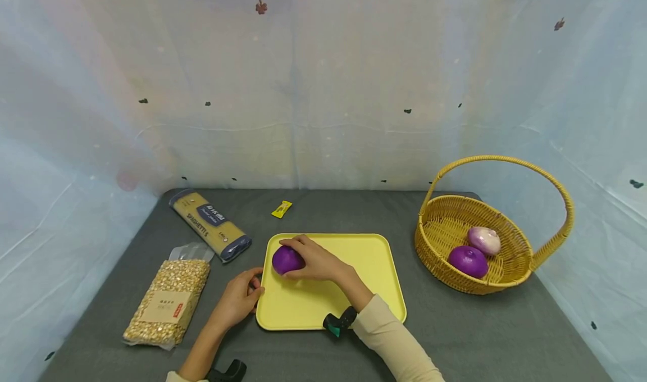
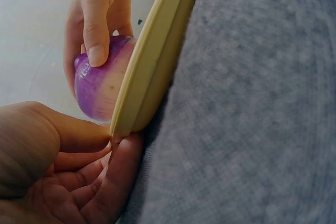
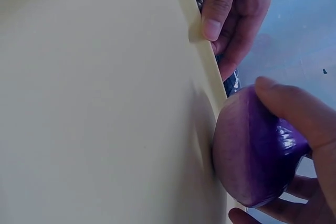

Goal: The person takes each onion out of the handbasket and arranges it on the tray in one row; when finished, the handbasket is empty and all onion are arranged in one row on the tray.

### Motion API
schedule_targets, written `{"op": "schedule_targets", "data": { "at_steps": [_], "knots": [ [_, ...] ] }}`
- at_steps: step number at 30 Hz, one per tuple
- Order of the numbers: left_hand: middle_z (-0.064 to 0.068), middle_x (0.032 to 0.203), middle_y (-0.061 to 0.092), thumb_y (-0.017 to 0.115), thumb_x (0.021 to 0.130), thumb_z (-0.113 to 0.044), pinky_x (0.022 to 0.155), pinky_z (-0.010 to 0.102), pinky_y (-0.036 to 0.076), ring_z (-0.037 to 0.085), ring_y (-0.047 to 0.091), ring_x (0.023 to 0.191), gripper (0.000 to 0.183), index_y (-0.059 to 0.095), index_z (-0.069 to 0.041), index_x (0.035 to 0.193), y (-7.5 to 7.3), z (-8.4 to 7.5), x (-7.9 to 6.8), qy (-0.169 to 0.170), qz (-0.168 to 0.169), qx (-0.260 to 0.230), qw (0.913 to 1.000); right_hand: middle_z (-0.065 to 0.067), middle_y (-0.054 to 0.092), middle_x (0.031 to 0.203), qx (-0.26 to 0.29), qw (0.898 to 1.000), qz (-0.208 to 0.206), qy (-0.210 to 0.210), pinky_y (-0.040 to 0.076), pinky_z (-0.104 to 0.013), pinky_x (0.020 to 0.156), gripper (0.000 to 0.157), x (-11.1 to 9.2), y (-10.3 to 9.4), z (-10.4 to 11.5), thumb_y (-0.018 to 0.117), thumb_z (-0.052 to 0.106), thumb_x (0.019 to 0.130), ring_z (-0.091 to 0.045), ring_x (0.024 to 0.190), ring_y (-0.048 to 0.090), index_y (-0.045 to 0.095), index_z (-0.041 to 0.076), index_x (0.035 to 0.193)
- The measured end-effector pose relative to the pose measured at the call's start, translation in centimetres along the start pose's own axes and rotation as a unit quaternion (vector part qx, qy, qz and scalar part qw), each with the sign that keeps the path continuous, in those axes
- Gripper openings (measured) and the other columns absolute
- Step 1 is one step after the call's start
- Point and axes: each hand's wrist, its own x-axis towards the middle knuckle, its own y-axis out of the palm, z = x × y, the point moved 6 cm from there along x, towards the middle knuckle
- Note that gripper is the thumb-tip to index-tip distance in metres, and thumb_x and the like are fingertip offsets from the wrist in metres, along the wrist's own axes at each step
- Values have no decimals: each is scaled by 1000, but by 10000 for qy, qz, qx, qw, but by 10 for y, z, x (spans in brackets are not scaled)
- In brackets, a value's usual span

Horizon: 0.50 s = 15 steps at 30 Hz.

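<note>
My right hand (image 1: pixel 317 261) grips a purple onion (image 1: pixel 286 259) at the upper left part of the yellow tray (image 1: pixel 349 292). Thumb and fingers curve around its sides; in the right wrist view the onion (image 3: pixel 257 150) shows a paler underside close to the tray surface. Whether it bears fully on the tray, I cannot tell. On the tray's left edge, my left hand (image 1: pixel 238 298) pinches the rim. The left wrist view shows that thumb (image 2: pixel 79 132) above the rim and fingers below.
At right stands a wicker basket (image 1: pixel 429 258) with a tall handle, holding a purple onion (image 1: pixel 468 262) and a paler onion (image 1: pixel 484 240). A spaghetti packet (image 1: pixel 209 223) and a bag of yellow kernels (image 1: pixel 169 300) lie left. Behind the tray is a small yellow packet (image 1: pixel 281 209).
</note>
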Motion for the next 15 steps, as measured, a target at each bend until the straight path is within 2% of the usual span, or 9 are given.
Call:
{"op": "schedule_targets", "data": {
  "at_steps": [15],
  "knots": [
    [5,80,51,61,86,2,40,23,46,12,48,51,40,51,7,124,0,-1,-2,-71,1,-16,10000,-7,42,131,41,10000,-20,8,48,-26,89,75,0,0,1,70,40,81,-18,114,49,36,18,143]
  ]
}}
